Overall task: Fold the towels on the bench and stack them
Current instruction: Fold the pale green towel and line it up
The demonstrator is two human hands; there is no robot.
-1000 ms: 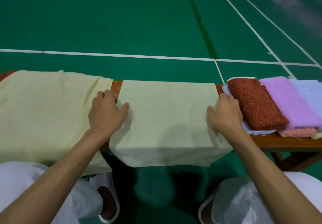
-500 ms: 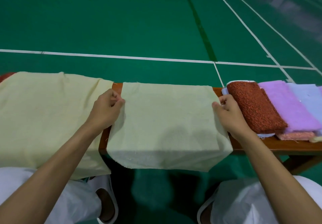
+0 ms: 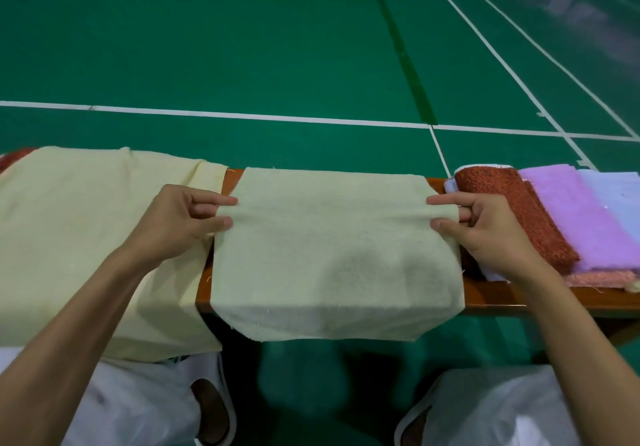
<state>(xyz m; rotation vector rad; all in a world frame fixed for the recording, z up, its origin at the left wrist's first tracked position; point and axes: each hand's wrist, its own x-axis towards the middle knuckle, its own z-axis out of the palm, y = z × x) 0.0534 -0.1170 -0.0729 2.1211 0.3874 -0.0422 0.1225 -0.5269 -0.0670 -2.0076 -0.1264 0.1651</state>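
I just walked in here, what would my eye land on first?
The left hand and right hand pinch the side edges of a pale yellow towel draped over the middle of a wooden bench. To its right lie folded towels, among them a rust-red towel and a lilac towel. Behind spreads a green court floor with white lines.

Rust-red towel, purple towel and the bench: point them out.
rust-red towel (image 3: pixel 530 213), head view, middle of top surface.
purple towel (image 3: pixel 581 217), head view, middle of top surface.
bench (image 3: pixel 491 293), head view, bare wood, front right.
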